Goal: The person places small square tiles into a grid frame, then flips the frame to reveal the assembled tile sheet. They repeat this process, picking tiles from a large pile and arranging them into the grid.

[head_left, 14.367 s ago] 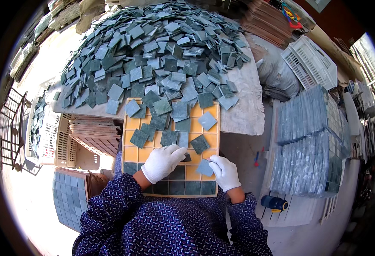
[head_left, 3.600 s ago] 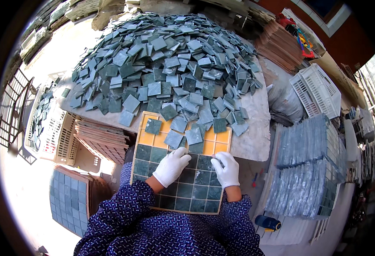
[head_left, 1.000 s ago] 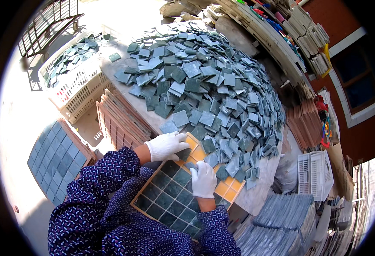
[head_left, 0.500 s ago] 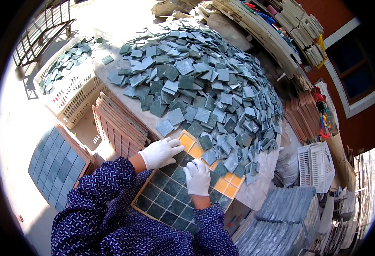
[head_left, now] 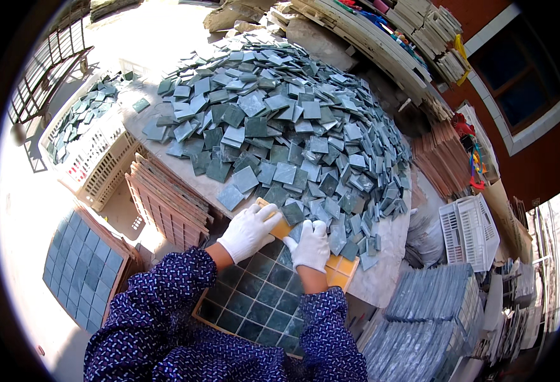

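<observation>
Compartmented tile tray [head_left: 341, 263], mostly filled with dark green stone tiles [head_left: 260, 312], lay skewed beneath both white-gloved hands, its far edge slanting down to the right; the patterned sleeves [head_left: 155, 290] hid which axis was longer. The left hand [head_left: 249, 232] bent over yellow cells [head_left: 281, 230] near the far-left corner; the right hand [head_left: 311, 247] was nearer those at right, fingers curled. Whether either grip clamped a tile could not be told. Just beyond, flat, square-cut tiles formed a heap [head_left: 273, 121] on the rough, pale tabletop [head_left: 387, 240].
</observation>
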The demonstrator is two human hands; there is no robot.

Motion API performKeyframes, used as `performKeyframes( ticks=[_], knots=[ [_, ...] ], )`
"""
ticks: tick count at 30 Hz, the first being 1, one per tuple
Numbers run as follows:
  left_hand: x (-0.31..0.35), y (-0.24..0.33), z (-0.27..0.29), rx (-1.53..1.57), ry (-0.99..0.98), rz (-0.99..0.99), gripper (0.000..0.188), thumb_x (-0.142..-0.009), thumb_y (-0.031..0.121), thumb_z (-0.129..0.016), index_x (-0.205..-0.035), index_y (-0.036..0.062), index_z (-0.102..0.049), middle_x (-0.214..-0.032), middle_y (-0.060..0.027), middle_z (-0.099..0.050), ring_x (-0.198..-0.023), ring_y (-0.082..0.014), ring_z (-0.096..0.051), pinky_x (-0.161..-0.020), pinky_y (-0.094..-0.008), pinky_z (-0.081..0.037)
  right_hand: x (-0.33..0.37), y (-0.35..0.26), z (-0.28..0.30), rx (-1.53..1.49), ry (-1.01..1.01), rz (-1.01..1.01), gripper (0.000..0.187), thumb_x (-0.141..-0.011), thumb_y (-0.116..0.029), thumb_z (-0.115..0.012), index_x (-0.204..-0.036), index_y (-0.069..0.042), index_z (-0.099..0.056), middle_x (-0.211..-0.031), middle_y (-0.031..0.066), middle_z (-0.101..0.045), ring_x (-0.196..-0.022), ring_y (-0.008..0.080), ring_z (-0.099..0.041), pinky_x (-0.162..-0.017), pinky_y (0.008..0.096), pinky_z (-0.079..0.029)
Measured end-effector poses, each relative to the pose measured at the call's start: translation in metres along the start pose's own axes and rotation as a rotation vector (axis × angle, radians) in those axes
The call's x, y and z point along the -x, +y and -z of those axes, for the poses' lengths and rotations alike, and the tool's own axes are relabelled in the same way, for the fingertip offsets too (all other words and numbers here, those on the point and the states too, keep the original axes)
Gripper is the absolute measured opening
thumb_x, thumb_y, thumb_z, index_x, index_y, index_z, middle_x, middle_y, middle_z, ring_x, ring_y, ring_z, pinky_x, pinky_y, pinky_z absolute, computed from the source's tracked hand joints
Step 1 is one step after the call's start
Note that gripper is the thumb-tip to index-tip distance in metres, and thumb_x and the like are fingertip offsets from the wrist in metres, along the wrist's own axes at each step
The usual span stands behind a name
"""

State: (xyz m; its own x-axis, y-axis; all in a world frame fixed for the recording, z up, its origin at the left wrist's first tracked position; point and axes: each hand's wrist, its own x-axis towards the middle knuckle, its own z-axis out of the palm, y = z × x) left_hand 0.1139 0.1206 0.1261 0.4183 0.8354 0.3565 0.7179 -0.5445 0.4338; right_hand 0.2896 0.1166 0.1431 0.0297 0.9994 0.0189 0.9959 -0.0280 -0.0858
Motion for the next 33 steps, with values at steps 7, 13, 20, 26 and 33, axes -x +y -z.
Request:
performKeyframes(
  ticks=[7,13,20,26,33],
  knots=[
    [-0.093,-0.031,-0.014,-0.059,-0.451,-0.220,0.055,-0.066,0.012,-0.074,-0.117,0.0134,-0.055,-0.123,-0.0069,-0.051,-0.101,-0.0321,-0.057,-0.085,-0.0407,-0.051,-0.008,0.030,0.001,-0.129,-0.070,0.135,0.058,-0.070,-0.028,-0.079,-0.117,-0.006,-0.055,-0.118,0.0160,-0.047,-0.108,0.0356,-0.055,-0.090,0.0430,-0.048],
    [-0.084,-0.036,-0.006,0.091,-0.348,-0.240,0.054,-0.065,0.010,-0.075,-0.116,0.0104,-0.056,-0.116,-0.0117,-0.054,-0.106,-0.0326,-0.055,-0.090,-0.0412,-0.048,0.000,0.035,-0.006,-0.135,0.094,0.296,0.044,-0.079,-0.028,-0.066,-0.115,-0.007,-0.054,-0.117,0.0147,-0.050,-0.103,0.0337,-0.058,-0.084,0.0439,-0.050],
    [-0.044,-0.076,0.022,0.183,-0.393,-0.151,0.061,-0.068,0.014,-0.077,-0.123,0.0030,-0.053,-0.119,-0.0174,-0.053,-0.108,-0.0371,-0.054,-0.091,-0.0416,-0.047,-0.022,0.028,-0.020,-0.513,0.137,0.307,0.019,-0.091,-0.018,-0.052,-0.108,-0.014,-0.059,-0.097,0.0184,-0.063,-0.088,0.0394,-0.063,-0.075,0.0494,-0.049],
    [-0.028,-0.069,0.013,0.257,-0.318,-0.089,0.048,-0.072,0.011,-0.073,-0.117,-0.0001,-0.058,-0.119,-0.0185,-0.052,-0.107,-0.0371,-0.055,-0.092,-0.0393,-0.046,-0.029,0.011,-0.032,-0.543,0.132,0.155,0.015,-0.087,-0.019,-0.061,-0.098,-0.008,-0.063,-0.098,0.0194,-0.062,-0.092,0.0391,-0.061,-0.079,0.0448,-0.048],
    [-0.026,-0.047,0.017,0.190,-0.269,-0.053,0.042,-0.071,0.009,-0.072,-0.111,-0.0001,-0.060,-0.111,-0.0170,-0.053,-0.104,-0.0357,-0.055,-0.089,-0.0395,-0.047,-0.006,-0.023,-0.029,-0.215,0.078,0.000,0.042,-0.081,-0.033,-0.071,-0.104,-0.004,-0.052,-0.104,0.0187,-0.053,-0.090,0.0369,-0.063,-0.076,0.0458,-0.052]
  ],
)
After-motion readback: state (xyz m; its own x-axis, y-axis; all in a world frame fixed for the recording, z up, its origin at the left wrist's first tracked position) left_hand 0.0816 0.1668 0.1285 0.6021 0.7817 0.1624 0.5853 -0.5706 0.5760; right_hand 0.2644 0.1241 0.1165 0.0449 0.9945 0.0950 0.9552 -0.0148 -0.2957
